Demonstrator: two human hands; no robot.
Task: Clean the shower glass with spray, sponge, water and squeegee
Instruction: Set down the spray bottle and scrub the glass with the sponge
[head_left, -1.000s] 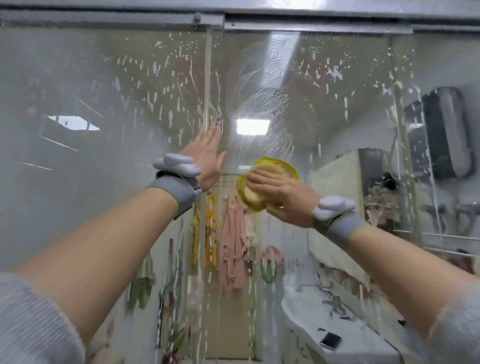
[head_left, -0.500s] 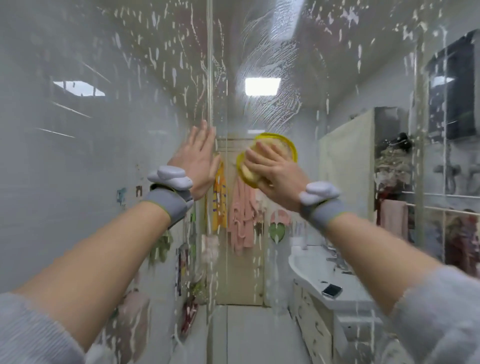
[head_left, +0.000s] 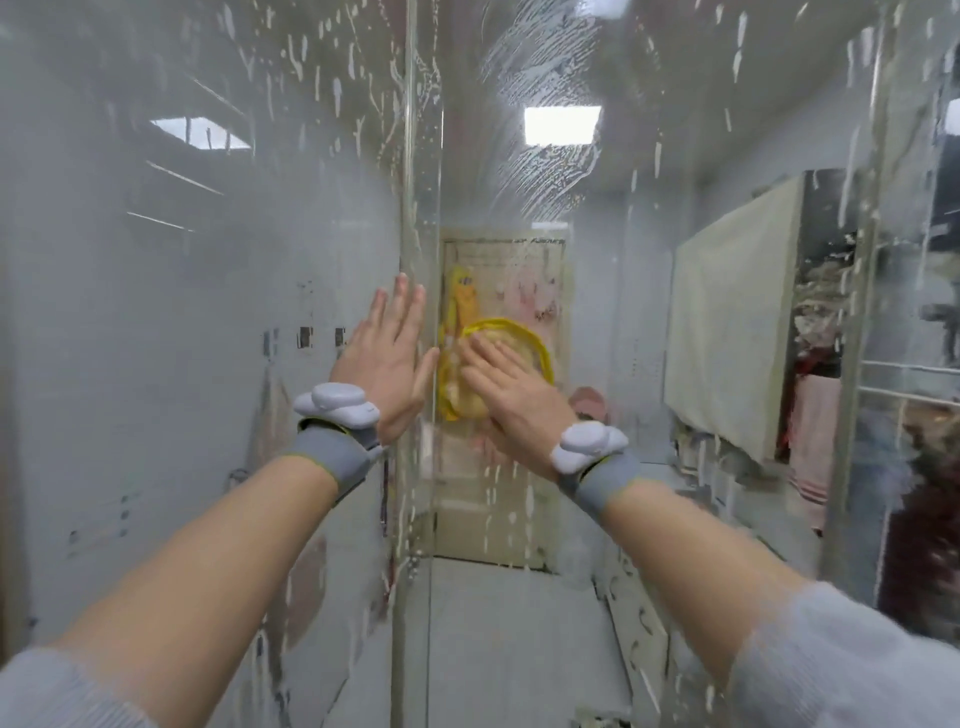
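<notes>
- Here, the shower glass (head_left: 649, 260) fills the view, streaked with foam above the sponge and dotted with drips.
- The yellow sponge (head_left: 519, 343) lies flat on the glass, just right of the glass edge (head_left: 410, 208).
- The right hand (head_left: 511, 395) presses on the sponge with straight fingers.
- The left hand (head_left: 387, 364), fingers straight, rests flat on the glass just left of that edge.
- Grey wristbands (head_left: 337, 457) sit on both wrists.

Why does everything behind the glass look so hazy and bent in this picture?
Head view: soapy smears and drips film the shower glass, blurring the room behind; the ceiling light glares white; the wide lens bows the edges; the right hand on the sponge shows slight motion blur.
</notes>
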